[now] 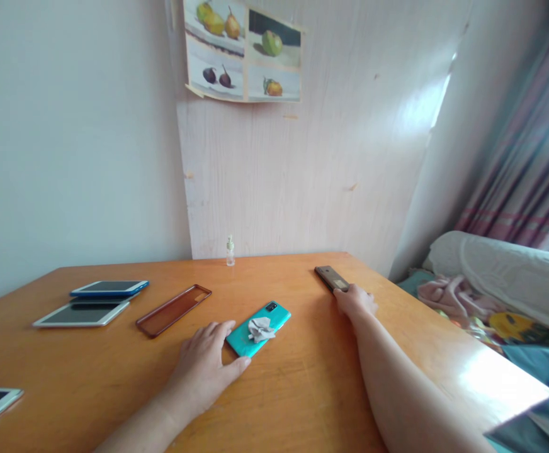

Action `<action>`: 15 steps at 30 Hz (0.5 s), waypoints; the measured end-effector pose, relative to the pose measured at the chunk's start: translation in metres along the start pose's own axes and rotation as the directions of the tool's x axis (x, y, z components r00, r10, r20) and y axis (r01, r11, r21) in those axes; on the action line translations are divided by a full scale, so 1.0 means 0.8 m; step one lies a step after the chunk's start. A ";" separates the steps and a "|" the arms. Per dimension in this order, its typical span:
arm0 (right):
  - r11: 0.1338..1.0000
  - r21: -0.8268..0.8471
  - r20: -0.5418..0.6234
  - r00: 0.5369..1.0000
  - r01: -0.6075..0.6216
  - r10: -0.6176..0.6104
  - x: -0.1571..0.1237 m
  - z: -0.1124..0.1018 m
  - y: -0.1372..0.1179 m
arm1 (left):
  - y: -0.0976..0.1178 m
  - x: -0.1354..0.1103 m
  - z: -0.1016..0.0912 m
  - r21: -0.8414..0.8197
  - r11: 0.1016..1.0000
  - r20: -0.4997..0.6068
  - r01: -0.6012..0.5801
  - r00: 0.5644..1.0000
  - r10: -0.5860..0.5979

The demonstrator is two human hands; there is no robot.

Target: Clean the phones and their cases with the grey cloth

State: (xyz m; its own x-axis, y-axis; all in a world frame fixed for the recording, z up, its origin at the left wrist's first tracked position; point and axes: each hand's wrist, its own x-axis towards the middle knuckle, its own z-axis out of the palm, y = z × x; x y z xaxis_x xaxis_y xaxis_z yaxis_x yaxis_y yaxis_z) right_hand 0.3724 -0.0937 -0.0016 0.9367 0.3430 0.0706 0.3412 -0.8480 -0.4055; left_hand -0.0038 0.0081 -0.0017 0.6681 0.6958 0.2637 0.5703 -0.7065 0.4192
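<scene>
Teal phone (239,340), crumpled tissue (260,328) on top, touches the flat, open left hand (203,365); right of it, right hand (357,302) rests on brown phone (330,275), grip unclear.

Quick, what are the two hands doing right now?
Left hand: open, flat on the table, fingers against the teal phone.
Right hand: on the near end of the dark phone; grip cannot be told.

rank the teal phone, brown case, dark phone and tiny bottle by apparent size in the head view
1. brown case and teal phone: too alike to split
2. dark phone, though it lies farther off
3. tiny bottle
</scene>
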 end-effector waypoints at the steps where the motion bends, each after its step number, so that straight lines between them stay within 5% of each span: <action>1: 1.000 0.001 -0.002 1.000 -0.001 0.001 0.000 0.000 0.000 | 0.000 0.000 0.000 0.001 1.000 0.001 0.001 1.000 -0.001; 9: 0.999 0.028 -0.083 0.996 0.032 -0.030 -0.025 -0.010 -0.012 | -0.005 0.002 0.005 0.017 1.000 -0.014 -0.004 1.000 0.004; 15: 0.915 0.101 -0.068 0.920 0.390 -0.385 -0.078 -0.012 -0.059 | -0.004 0.001 0.002 0.030 1.000 0.003 -0.006 1.000 0.006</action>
State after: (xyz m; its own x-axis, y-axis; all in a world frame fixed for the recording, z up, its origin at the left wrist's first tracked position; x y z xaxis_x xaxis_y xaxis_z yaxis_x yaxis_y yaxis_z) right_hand 0.2986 -0.0794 0.0219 0.7363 0.6146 0.2832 0.6696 -0.6013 -0.4359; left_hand -0.0039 0.0108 -0.0041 0.6731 0.6910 0.2635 0.5800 -0.7143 0.3916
